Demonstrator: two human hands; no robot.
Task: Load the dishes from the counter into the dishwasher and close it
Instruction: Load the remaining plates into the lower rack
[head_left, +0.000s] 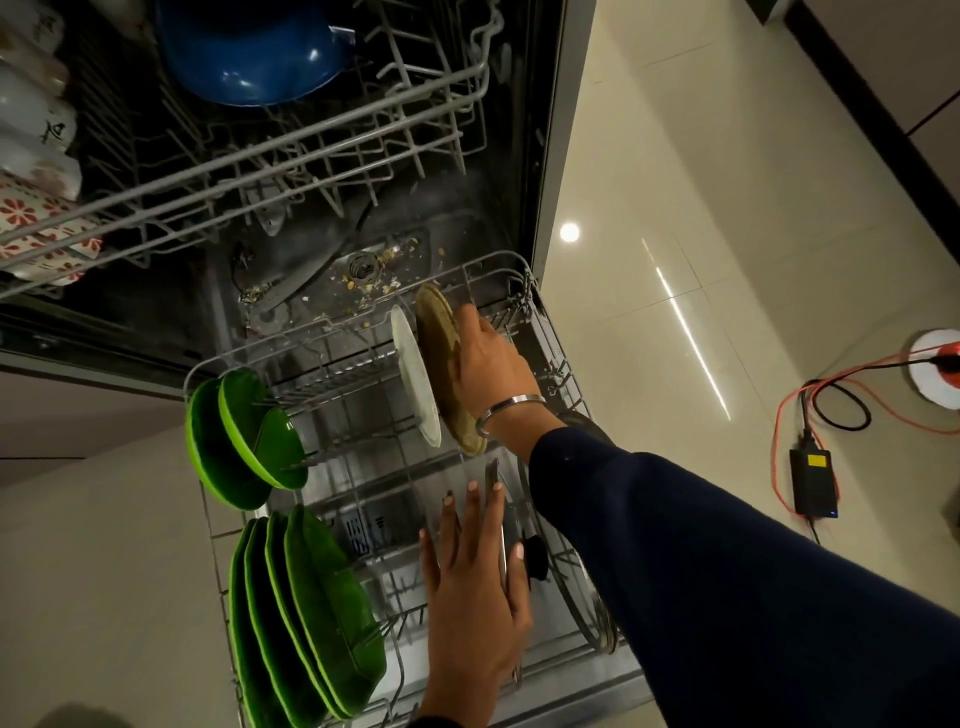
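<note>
A: What am I holding?

B: My right hand (491, 364) grips a round olive-brown textured plate (441, 364), on edge in the pulled-out grey wire lower rack (223, 545), just beside one round white plate (415, 379).

A: Left?

B: My left hand (475, 587) is flat, fingers straight, touching a glass lid with a black knob (535, 558) that stands in the rack.

A: Counts?

B: Two green bowls (244, 436), four green plates (306, 613), all upright at the rack's left. One blue bowl (254, 52) in the upper rack (311, 135).
</note>
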